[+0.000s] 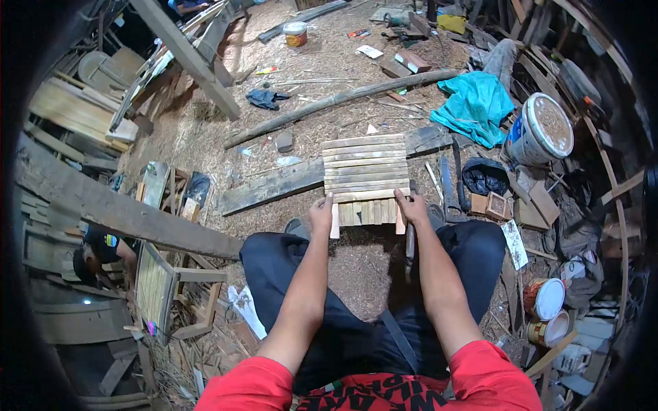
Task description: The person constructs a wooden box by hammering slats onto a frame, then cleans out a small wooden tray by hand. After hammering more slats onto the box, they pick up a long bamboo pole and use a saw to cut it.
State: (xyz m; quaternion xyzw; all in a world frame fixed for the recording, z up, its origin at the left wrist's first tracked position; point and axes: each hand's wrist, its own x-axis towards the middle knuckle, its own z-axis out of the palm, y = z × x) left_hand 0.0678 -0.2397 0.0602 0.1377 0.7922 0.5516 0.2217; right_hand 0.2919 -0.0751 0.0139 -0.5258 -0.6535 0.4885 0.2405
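Observation:
A small slatted wooden piece (365,166) is held out in front of me, above my knees. Its upper part is a row of pale horizontal slats, and a shorter section of upright slats (367,213) shows below them. My left hand (321,214) grips its lower left corner, thumb up along the edge. At the lower right corner my right hand (412,207) holds it the same way. A dark narrow tool or bar (410,243) hangs just below my right hand; whether the hand touches it is unclear.
Behind the piece lie a flat plank (274,186) and a long pole (336,103). A teal plastic sheet (473,106) and a large white bucket (540,130) are at the right. A wooden beam (130,222) crosses the left, where another person (106,253) bends down.

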